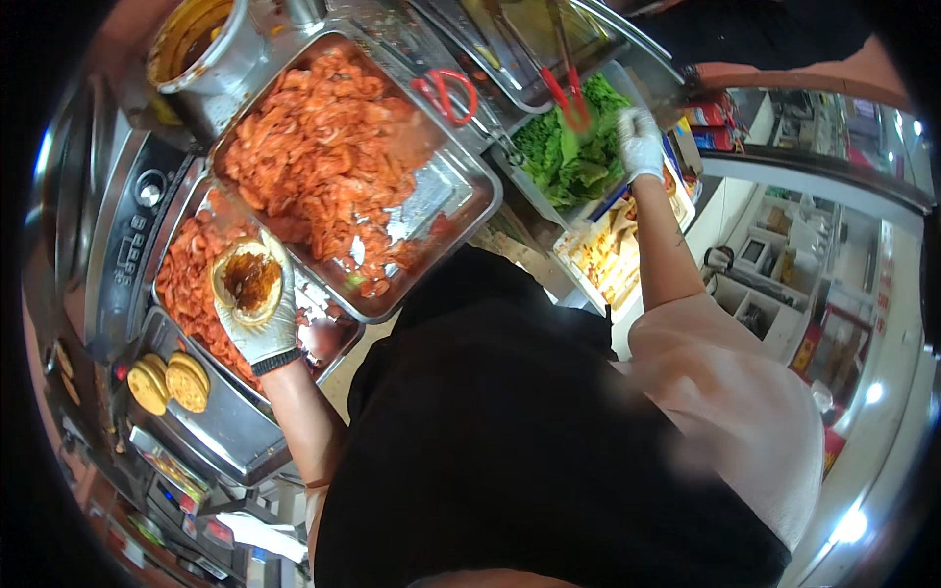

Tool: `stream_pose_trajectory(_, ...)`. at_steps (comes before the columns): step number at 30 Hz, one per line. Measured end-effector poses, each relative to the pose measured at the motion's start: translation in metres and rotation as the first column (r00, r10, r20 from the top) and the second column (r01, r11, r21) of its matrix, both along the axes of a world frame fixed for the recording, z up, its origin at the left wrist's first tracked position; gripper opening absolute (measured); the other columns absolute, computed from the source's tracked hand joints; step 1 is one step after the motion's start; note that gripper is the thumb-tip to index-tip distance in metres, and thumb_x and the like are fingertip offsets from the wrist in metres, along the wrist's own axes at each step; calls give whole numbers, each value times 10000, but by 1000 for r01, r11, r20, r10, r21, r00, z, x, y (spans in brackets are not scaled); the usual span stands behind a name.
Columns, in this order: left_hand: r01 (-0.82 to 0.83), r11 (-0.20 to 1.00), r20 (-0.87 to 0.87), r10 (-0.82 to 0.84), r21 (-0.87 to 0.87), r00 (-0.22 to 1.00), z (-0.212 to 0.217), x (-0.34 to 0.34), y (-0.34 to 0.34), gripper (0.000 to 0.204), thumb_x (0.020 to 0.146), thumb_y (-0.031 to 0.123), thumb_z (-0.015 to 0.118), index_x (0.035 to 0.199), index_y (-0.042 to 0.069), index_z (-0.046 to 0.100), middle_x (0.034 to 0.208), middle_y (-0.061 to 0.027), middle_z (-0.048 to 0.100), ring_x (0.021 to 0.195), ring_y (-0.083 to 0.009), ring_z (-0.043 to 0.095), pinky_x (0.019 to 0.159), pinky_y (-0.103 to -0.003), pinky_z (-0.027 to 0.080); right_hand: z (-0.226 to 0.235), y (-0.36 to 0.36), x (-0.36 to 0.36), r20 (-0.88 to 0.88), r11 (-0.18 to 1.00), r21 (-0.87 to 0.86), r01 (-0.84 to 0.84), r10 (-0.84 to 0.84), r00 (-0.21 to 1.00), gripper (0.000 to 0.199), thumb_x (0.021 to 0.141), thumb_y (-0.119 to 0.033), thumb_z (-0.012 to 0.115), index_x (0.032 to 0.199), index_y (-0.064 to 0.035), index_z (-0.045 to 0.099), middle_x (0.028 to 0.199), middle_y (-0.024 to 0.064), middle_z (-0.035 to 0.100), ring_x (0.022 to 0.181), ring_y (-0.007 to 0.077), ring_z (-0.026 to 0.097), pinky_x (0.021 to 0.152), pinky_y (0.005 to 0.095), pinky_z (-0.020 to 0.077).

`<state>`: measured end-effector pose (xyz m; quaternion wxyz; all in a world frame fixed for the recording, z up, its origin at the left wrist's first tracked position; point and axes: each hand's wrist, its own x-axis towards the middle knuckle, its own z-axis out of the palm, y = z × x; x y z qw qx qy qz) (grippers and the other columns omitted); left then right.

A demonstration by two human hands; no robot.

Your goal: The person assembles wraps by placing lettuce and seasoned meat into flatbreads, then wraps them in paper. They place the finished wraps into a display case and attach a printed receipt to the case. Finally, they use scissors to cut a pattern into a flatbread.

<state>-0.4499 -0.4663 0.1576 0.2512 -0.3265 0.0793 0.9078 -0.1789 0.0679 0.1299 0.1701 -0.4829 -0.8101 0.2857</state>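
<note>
My left hand (257, 328), in a white glove with a dark cuff, is closed around a round, opened flatbread (275, 297). Brown-orange sauce (250, 281) coats the bread's inside. This hand hovers over a metal tray of reddish-orange meat pieces (191, 257). My right hand (642, 147), also white-gloved, is stretched out to the right edge of a tub of green lettuce (573, 147). Its fingers look loosely apart and foreshortened, with nothing visible in them. Red-handled tongs (555, 86) reach over the lettuce.
A larger metal tray (477, 196) holds more orange meat, with red-handled scissors (447, 96) by its far corner. Round flatbreads (186, 382) lie at the left. A sauce pot (235, 49) stands far left. A white tray of pale, flat food pieces (608, 257) sits below the lettuce.
</note>
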Motion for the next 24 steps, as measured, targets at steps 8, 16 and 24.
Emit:
stream_pose_trajectory(8, 215, 975, 35, -213, -60, 976, 16, 15, 37, 494, 921, 178, 600, 1306, -119, 513, 1387, -289, 506, 1314, -415, 468, 1139, -551, 373, -68, -47, -10, 633, 1000, 22, -21, 2, 774, 595, 832, -367, 762, 1330, -116, 555, 1257, 208, 629, 1193, 351, 602, 992, 448, 497)
stream_pose_trajectory(16, 342, 934, -72, -350, -103, 934, 23, 30, 52, 612, 907, 307, 646, 1338, -99, 491, 1461, -288, 443, 1355, -439, 421, 1161, -574, 335, -65, -17, 46, 202, 997, 52, 50, -59, 978, 385, 906, -254, 656, 1229, -45, 662, 1180, 187, 687, 1045, 334, 667, 936, 390, 506)
stream_pose_trajectory(24, 307, 947, -25, -311, -96, 950, 33, 47, 79, 562, 930, 344, 600, 1294, -80, 537, 1395, -290, 508, 1322, -453, 462, 1134, -608, 362, 51, -75, 66, -575, 841, -539, 45, -407, 710, 315, 949, -143, 689, 1222, -1, 620, 864, 2, 640, 640, 74, 562, 556, 215, 456)
